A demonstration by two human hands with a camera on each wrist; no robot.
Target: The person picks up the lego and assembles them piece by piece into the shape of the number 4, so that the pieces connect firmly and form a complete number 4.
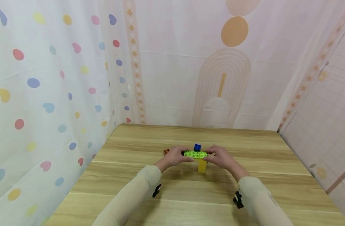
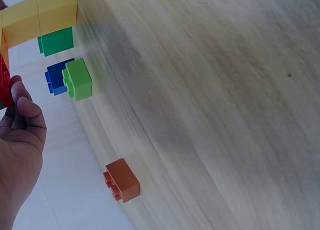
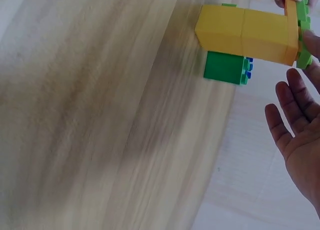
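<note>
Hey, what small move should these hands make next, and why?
Probably press the light green top bricks down over the yellow column: the left hand and right hand grip them at opposite ends, and they overhang the column leftward, so uneven pressure might tip it.

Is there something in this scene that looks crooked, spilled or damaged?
I see nothing spilled or damaged. Only the lime-green row looks lopsided: it extends past the yellow column towards the left hand, which holds that end, and no second column shows beneath it.
</note>
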